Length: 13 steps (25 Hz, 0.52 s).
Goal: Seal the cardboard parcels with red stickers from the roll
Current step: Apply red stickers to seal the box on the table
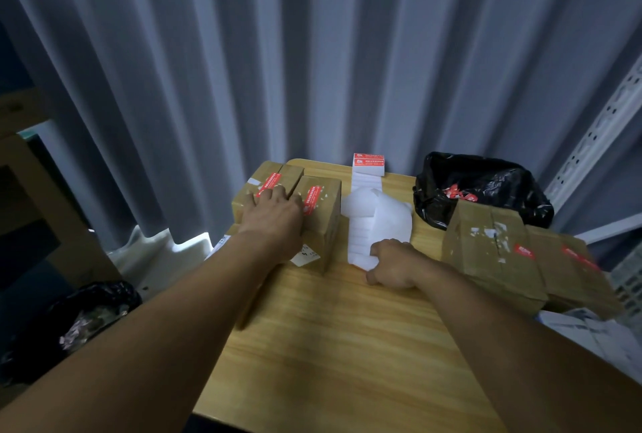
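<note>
**Pressing the seal, strip in hand**

Our left hand [274,215] lies flat on the left parcels [323,224], fingers [279,192] straight, likely smoothing a red sticker [268,183] down. Our right hand [396,265] grips the white backing strip [364,224] that runs from the roll [369,164] at the bench's [330,345] far edge, probably ready for the next peel.

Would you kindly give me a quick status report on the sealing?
Left hand flat on left parcels, over red stickers. Right hand grips backing strip. Nothing in the way.
</note>
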Tool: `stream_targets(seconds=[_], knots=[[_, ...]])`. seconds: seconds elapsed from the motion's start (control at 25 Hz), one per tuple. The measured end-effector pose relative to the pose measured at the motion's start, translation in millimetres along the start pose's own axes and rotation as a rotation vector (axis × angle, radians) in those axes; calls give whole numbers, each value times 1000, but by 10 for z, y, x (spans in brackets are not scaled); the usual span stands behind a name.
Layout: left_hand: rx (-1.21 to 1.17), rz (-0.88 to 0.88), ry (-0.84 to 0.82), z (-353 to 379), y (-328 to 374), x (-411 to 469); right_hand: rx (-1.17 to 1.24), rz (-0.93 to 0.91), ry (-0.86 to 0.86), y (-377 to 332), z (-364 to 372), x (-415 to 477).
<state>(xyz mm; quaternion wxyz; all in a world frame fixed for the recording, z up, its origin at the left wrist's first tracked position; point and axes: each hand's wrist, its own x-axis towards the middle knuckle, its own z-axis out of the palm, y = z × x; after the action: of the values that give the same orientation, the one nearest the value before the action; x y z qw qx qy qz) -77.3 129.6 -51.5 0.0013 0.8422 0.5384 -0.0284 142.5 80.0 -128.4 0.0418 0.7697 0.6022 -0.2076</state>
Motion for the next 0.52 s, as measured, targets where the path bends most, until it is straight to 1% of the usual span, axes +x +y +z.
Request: stream_targets(seconds=[0.12, 0.52], knots=[[-38, -22, -13, 37, 4, 50, 2, -6, 0, 2, -19, -2], [-29, -52, 31, 82, -7, 113, 30, -37, 5, -47, -55, -153]])
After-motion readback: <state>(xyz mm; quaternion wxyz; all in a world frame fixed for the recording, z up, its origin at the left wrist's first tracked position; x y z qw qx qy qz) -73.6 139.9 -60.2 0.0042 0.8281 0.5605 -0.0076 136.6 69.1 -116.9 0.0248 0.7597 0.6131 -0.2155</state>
